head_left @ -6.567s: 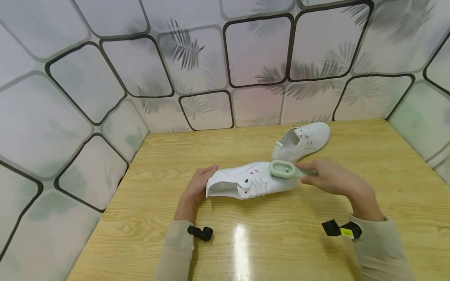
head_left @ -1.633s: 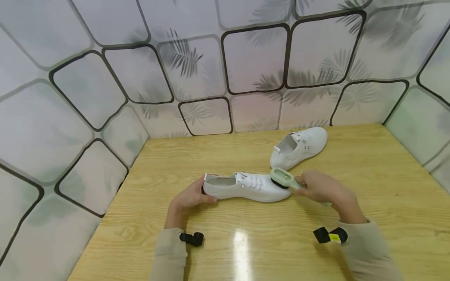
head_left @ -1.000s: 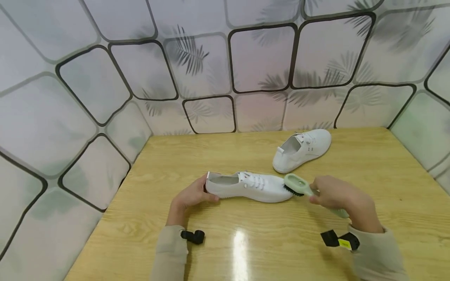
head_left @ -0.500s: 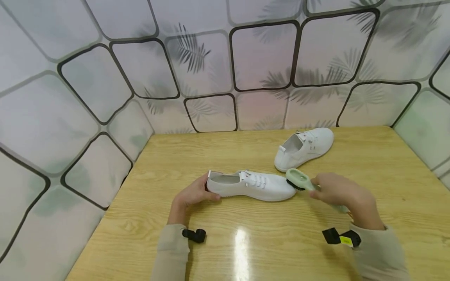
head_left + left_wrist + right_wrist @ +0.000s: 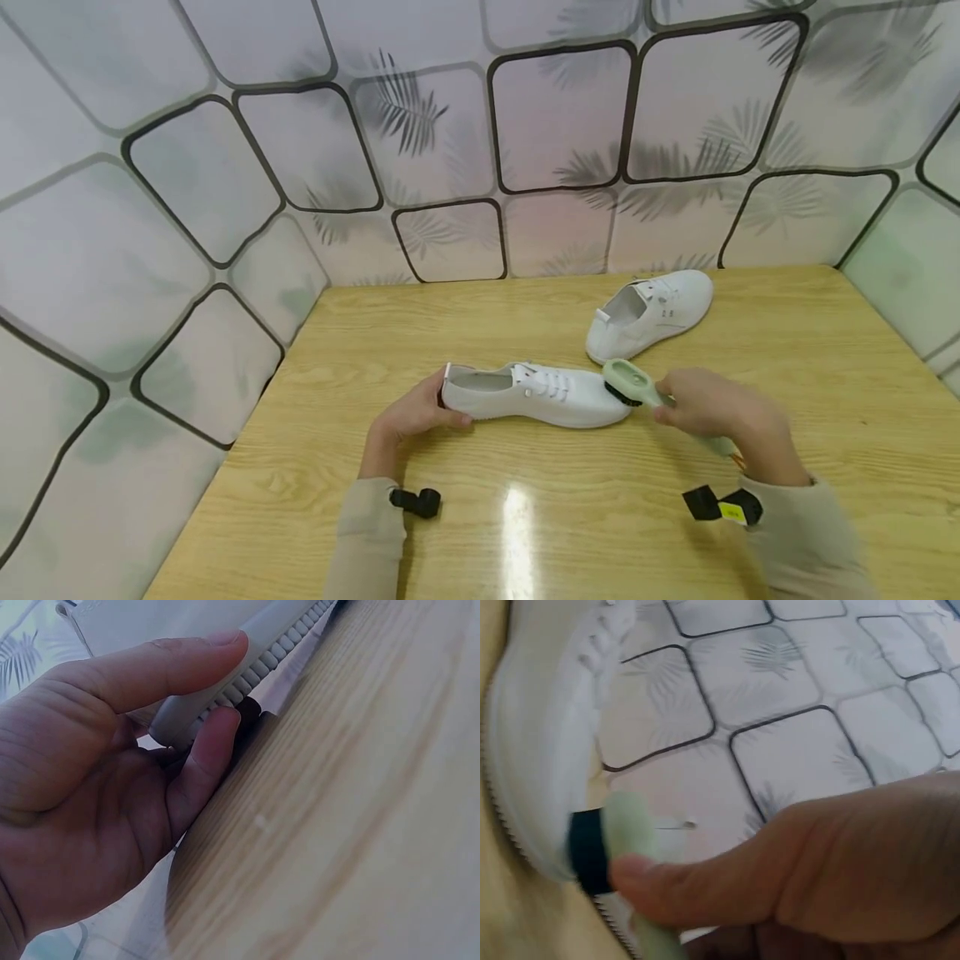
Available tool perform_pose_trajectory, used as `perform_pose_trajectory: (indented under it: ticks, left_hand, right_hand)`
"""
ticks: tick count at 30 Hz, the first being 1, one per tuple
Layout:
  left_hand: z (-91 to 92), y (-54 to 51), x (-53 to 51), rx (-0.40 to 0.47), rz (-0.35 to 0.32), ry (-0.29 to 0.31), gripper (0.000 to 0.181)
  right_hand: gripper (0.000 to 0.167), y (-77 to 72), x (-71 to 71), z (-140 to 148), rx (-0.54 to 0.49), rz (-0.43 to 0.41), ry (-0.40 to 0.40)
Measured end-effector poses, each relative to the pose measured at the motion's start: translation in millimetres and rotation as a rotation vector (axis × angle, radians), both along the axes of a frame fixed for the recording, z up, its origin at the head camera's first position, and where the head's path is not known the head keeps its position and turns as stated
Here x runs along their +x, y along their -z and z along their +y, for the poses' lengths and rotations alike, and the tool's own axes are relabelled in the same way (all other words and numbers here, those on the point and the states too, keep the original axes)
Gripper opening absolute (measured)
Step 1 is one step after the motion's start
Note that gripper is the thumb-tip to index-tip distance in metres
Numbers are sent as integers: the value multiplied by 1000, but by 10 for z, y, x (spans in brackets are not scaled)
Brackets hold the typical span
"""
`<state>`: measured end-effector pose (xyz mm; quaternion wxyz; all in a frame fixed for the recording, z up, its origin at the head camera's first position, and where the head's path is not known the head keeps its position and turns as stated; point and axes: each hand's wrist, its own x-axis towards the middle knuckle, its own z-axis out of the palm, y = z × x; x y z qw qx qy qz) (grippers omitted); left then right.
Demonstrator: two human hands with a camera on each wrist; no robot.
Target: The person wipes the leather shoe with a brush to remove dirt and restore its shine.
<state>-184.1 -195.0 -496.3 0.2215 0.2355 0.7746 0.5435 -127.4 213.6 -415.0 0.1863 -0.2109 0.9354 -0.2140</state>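
Observation:
A white lace-up shoe [image 5: 570,404] lies on its sole across the middle of the table, toe to the right. My left hand [image 5: 412,412] grips its heel; in the left wrist view the thumb lies on the side of the sole and a fingertip is under its ridged edge [image 5: 262,667]. My right hand [image 5: 716,408] holds a pale green brush [image 5: 628,377] by its handle. The brush's dark bristles [image 5: 589,851] touch the shoe's toe. Part of the handle is hidden behind the right hand.
A second white shoe [image 5: 656,312] stands behind the first one, toward the back right of the wooden table [image 5: 300,517]. Patterned panels [image 5: 558,125] rise along the back and both sides.
Earlier the shoe was tilted with its opening toward me; now it sits upright on its sole. The brush has made small moves about the toe, lately a little left onto it.

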Motion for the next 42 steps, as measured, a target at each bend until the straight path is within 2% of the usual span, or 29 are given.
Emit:
perform_pose_trajectory:
  ticks: [4,8,11,13,18,23,27,31,34,42]
  left_hand:
    - [-5,-10,23,2,-8,-7,71]
    - [9,-26,30,-11,7,-7,70]
    - [11,-55,35,-40,24,-17,69]
    - [-17,-76,48,-79,38,-28,69]
    - [-276,-89,117,-156,72,-88,70]
    - [-519,-118,160,-128,69,-142,72]
    - [-642,-183,191,-141,67,-197,72]
    - [-739,-201,224,-137,42,-250,72]
    - [-772,-197,227,-126,38,-255,72]
    - [-769,-172,193,-106,76,-211,71]
  right_hand:
    - [24,25,-51,-80,-60,36,-51]
    - [27,-15,-1,8,-86,8,-99]
    - [25,-24,16,103,-81,-25,-90]
    - [24,14,-16,130,-79,-18,-82]
    - [22,99,-94,94,-89,-14,-93]
    - [21,62,-75,89,-93,-38,-109]
    - [20,40,-62,82,-106,-63,-96]
    - [20,43,-53,60,-120,-89,-76]
    - [19,57,-46,56,-121,-102,-75]
    - [10,70,-29,140,-132,-187,-31]
